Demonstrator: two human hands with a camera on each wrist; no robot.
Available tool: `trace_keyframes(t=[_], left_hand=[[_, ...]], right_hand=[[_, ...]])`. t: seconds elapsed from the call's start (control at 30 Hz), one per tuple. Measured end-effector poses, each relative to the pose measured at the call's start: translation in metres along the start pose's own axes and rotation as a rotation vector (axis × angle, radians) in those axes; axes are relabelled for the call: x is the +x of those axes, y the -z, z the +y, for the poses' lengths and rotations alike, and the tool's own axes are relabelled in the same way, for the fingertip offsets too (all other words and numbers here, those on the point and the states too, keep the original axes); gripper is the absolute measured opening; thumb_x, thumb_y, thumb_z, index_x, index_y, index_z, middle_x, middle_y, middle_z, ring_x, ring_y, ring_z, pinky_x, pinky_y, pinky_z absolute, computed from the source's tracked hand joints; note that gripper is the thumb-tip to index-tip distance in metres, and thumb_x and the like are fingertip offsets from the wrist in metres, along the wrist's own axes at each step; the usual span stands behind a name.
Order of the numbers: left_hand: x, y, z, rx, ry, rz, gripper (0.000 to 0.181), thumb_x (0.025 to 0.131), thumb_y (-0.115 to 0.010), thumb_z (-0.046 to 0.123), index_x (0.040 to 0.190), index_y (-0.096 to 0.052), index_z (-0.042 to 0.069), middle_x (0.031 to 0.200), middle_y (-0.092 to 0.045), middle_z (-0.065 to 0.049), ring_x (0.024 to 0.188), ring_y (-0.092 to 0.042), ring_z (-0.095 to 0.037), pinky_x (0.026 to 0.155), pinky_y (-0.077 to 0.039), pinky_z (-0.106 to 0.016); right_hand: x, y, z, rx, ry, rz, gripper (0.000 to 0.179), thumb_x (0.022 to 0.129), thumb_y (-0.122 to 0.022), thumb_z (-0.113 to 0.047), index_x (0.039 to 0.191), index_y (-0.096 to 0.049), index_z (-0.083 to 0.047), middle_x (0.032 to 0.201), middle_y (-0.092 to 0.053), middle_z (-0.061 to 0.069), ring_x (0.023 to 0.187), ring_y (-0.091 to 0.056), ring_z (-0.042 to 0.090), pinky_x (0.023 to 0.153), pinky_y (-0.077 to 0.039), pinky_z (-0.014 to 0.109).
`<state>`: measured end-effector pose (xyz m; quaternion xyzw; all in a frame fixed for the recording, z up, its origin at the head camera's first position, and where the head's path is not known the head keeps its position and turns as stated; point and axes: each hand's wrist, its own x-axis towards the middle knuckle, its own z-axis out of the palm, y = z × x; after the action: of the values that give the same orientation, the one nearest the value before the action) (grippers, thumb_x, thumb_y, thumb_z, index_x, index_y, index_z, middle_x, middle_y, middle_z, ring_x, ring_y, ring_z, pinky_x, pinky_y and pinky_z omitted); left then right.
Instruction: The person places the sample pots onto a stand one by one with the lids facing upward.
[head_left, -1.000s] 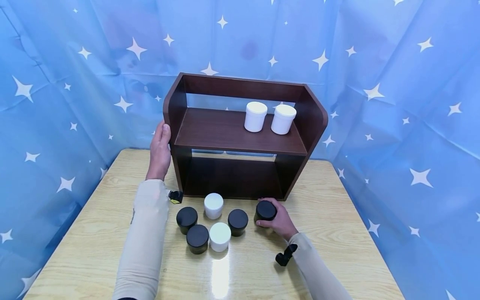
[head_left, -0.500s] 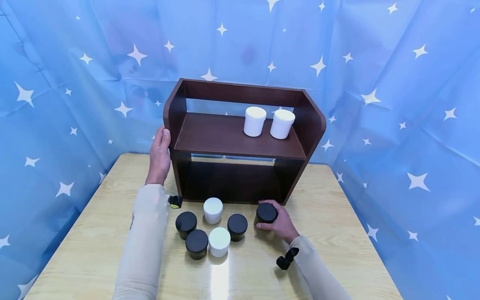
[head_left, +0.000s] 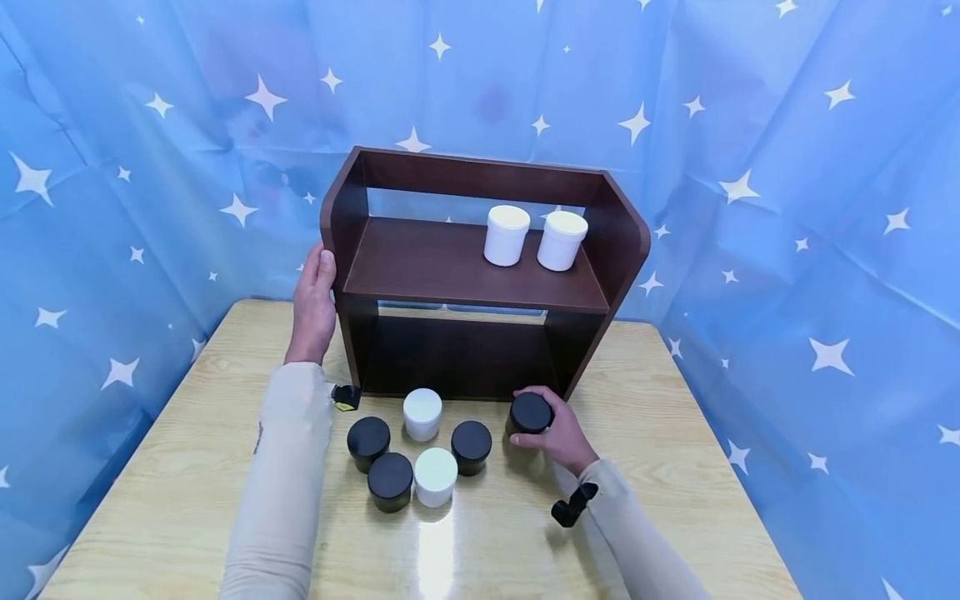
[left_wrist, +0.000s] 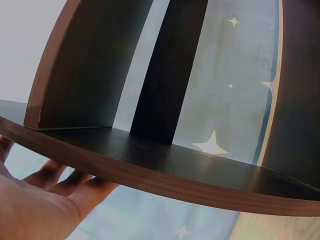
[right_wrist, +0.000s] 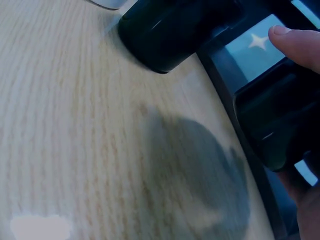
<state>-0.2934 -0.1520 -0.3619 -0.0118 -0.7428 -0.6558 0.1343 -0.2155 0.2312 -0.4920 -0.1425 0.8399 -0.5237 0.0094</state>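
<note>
My right hand (head_left: 564,437) holds a black lidded jar (head_left: 530,412), thumb on one side and fingers round the other, just in front of the lower right of a dark brown two-tier shelf (head_left: 480,262). In the right wrist view the held jar (right_wrist: 275,120) casts a shadow on the tabletop. My left hand (head_left: 312,310) rests against the shelf's left side panel. The left wrist view shows its fingers (left_wrist: 95,192) stretched along the panel's outer face. Two white jars (head_left: 506,237) stand on the upper tier, towards the right.
In front of the shelf stand three black jars (head_left: 471,446) and two white jars (head_left: 436,477), grouped left of my right hand on the wooden table (head_left: 645,500). Blue curtains (head_left: 750,275) with white stars hang behind and beside the table.
The black jar in my right hand has shifted slightly away from the other jars, towards the shelf. My left hand stays against the side panel. The head view tilts a little.
</note>
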Motion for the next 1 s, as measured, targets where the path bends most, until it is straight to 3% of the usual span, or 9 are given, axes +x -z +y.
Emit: trace_keyframes(t=[0.3,0.67,1.0], left_hand=[[0.002,0.003,-0.001,-0.029,-0.041,0.007,0.053,0.106,-0.03,0.056,0.156,-0.03,0.04,0.161,-0.035,0.002,0.153,-0.024,-0.019,0.128,-0.015,-0.053],[0.001,0.0,-0.004,-0.004,0.002,0.013,0.056,0.105,-0.029,0.059,0.158,-0.025,0.041,0.165,-0.031,0.005,0.155,-0.021,-0.018,0.128,-0.014,-0.054],[0.0,-0.001,-0.002,-0.014,-0.022,0.015,0.053,0.105,-0.03,0.058,0.155,-0.031,0.041,0.162,-0.035,0.003,0.153,-0.025,-0.018,0.128,-0.016,-0.053]], right_hand=[[0.015,0.001,0.024,0.002,0.015,0.004,0.074,0.068,-0.091,-0.002,0.134,-0.058,-0.008,0.14,-0.061,0.016,0.128,-0.056,0.022,0.113,-0.037,0.052],[0.018,0.016,0.005,-0.011,0.053,-0.002,0.071,0.069,-0.093,-0.012,0.131,-0.06,-0.021,0.138,-0.063,0.01,0.127,-0.058,0.023,0.111,-0.04,0.051],[0.023,0.026,-0.019,-0.014,0.076,-0.019,0.07,0.071,-0.092,-0.014,0.132,-0.059,-0.019,0.137,-0.063,0.006,0.128,-0.056,0.023,0.111,-0.04,0.054]])
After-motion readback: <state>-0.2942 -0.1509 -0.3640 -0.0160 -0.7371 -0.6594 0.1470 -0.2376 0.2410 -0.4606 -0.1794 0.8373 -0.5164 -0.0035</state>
